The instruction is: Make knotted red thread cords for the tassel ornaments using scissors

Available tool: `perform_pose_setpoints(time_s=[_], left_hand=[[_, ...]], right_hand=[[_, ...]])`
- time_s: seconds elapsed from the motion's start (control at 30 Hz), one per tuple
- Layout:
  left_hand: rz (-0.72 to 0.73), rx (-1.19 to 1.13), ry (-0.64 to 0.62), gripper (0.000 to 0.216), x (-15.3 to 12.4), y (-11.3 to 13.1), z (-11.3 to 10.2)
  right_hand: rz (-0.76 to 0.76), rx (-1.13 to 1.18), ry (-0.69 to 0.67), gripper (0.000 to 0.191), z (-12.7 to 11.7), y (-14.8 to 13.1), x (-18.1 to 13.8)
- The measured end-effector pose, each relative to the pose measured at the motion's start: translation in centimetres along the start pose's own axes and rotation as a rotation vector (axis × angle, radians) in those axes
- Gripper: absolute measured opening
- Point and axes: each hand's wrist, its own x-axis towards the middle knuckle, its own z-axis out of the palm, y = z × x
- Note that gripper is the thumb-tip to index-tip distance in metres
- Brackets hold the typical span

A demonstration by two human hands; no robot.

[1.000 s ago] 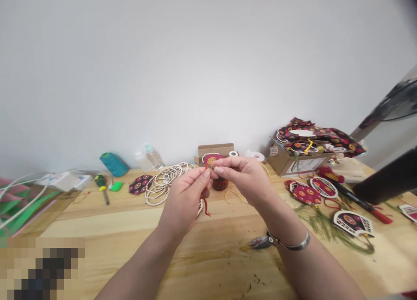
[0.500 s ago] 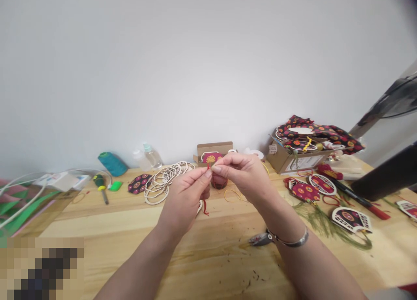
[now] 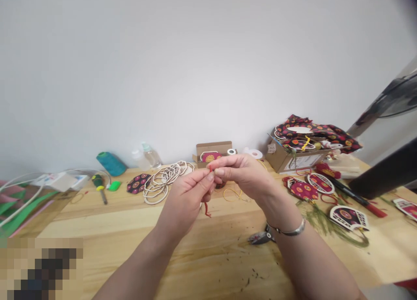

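Both hands meet above the middle of the wooden table, fingertips close together. My left hand [image 3: 187, 196] is closed in a pinch on a red cord [image 3: 207, 209], whose loose end hangs below its fingers. My right hand [image 3: 243, 176], with a silver bangle at the wrist, pinches the same cord where a bit of red shows between the fingertips. Behind the hands a dark red ball [image 3: 220, 185], perhaps of thread, is mostly covered. Farther back, a small open cardboard box [image 3: 215, 148] holds a patterned fabric piece [image 3: 211, 157].
Wooden frames [image 3: 161, 185] lie left of my hands, beside a teal thread cone [image 3: 111, 163] and a screwdriver [image 3: 99, 188]. Pliers [image 3: 260, 237] rest near my right forearm. Tasselled fabric ornaments [image 3: 348, 217] and a carton of fabric [image 3: 293, 159] stand on the right.
My right hand's fingers have moved slightly down and left, closer to my left fingertips. Both hands keep their pinch on the red cord.
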Motion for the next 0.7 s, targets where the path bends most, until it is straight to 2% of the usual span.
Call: perform_pose_setpoints(time_s=[0.2, 0.37, 0.53, 0.7], left_hand=[[-0.049, -0.02, -0.09, 0.025, -0.3, 0.4, 0.2], [-0.104, -0.088, -0.179, 0.025, -0.6, 0.7, 0.2], [-0.101, -0.128, -0.169, 0.018, -0.7, 0.9, 0.3], [-0.125, -0.313, -0.164, 0.019, -0.4, 1.5, 0.6]], right_hand=[[0.031, 0.129, -0.199, 0.022, -0.8, 0.4, 0.5], [0.002, 0.128, -0.318, 0.016, -1.2, 0.4, 0.6], [-0.032, 0.099, -0.263, 0.021, -0.9, 0.3, 0.5], [-0.017, 0.046, -0.131, 0.029, -0.3, 0.0, 0.1]])
